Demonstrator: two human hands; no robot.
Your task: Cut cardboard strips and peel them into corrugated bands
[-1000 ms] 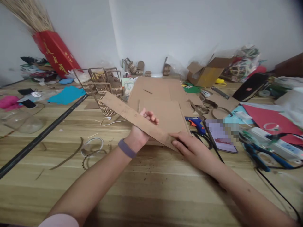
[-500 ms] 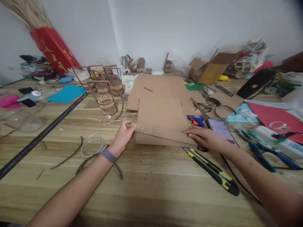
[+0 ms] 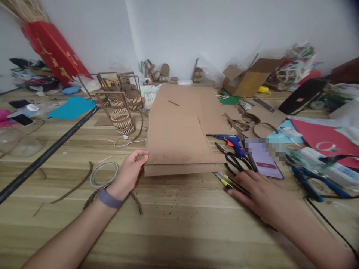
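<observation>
My left hand pinches the near left corner of a folded cardboard piece between thumb and fingers. Its front flap hangs a little above the wooden table. At the right, my right hand lies over a yellow and black utility knife, thumb on the near side and fingers on the far side. The blade end points left toward the cardboard, while my palm hides the handle. Just beyond those fingers are black scissors and a blue glue gun.
Behind lies a larger cardboard sheet. Small woven baskets with tall handles stand at the left, near a tape ring. A phone, blue-handled pliers and a power strip occupy the right side.
My right hand has left the cardboard's right edge and moved down onto the utility knife. The scissors are now uncovered. My left hand still holds the cardboard, which sits slightly further left in view.
</observation>
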